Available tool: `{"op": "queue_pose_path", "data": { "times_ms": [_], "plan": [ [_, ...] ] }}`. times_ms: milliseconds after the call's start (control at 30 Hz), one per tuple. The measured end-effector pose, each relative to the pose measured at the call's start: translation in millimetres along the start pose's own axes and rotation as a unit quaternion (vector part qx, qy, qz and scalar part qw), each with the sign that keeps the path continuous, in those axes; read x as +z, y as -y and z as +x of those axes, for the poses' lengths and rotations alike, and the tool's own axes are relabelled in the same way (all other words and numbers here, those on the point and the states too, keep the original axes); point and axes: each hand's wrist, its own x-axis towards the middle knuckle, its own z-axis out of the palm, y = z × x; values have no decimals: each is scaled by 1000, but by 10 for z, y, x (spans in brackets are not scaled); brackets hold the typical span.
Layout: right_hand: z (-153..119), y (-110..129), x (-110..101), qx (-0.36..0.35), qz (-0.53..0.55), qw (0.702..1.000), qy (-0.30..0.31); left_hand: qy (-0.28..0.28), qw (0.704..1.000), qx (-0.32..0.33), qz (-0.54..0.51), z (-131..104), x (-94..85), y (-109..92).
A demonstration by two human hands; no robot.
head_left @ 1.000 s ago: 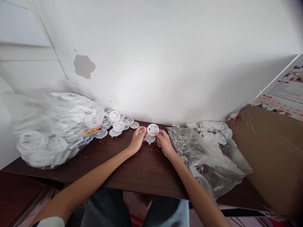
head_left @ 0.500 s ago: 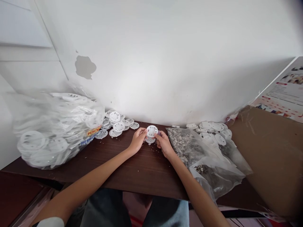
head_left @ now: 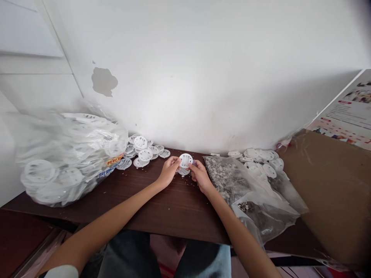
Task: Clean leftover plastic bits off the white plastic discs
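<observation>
Between the left hand [head_left: 169, 172] and the right hand [head_left: 201, 177], a white slotted disc [head_left: 186, 160] is held upright above a dark brown table [head_left: 174, 208], each grip nearly closed, thumb and fingers pinching opposite edges. Just below the grip, another white disc [head_left: 183, 172] shows partly behind the held one, with tiny pale scraps near it. Left of the grip lies a loose pile of similar discs [head_left: 145, 154], and beyond it a bulging clear plastic bag [head_left: 72, 162] of discs (coloured lettering marks its side). Right of the grip, a clear bag of small pieces [head_left: 223, 173] lies near more white parts [head_left: 261, 160].
</observation>
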Motion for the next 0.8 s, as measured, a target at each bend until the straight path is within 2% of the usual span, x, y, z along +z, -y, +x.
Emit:
{"op": "queue_pose_path", "data": {
  "times_ms": [300, 500, 633, 800],
  "plan": [
    [-2, 6, 8, 5, 21, 1000, 3, 10, 1000, -9, -14, 15, -5, 28],
    [-7, 5, 10, 2, 18, 999, 43, 4, 998, -8, -69, 89, -7, 108],
    [-5, -7, 3, 2, 12, 998, 55, 23, 997, -13, -71, 95, -11, 96],
    [-13, -11, -2, -3, 11, 998, 59, 22, 998, -14, -63, 84, -15, 73]
  ]
}}
